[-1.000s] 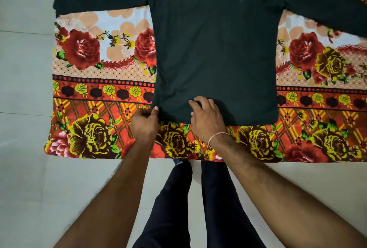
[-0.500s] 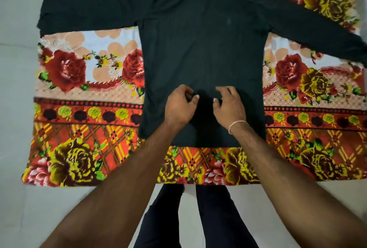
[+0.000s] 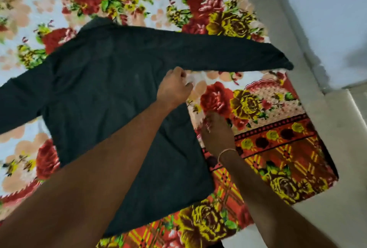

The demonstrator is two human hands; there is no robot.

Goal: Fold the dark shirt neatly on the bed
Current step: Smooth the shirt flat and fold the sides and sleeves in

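1. Head view: the dark shirt is spread flat on the floral bedspread, mostly beneath the left forearm.
2. The left hand is curled at the shirt's armpit; what it grasps cannot be told.
3. The right hand is blurred beside the shirt's side edge; its grip cannot be told.

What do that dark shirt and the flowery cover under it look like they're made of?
The dark long-sleeved shirt looks like a thin, matte woven cloth, perhaps cotton: it lies flat with soft creases and shows no shine. The red-and-yellow floral bed cover looks thicker and plusher, maybe a fleece or velour blanket, since its printed roses have a fuzzy, slightly glossy look. Motion blur leaves both uncertain.
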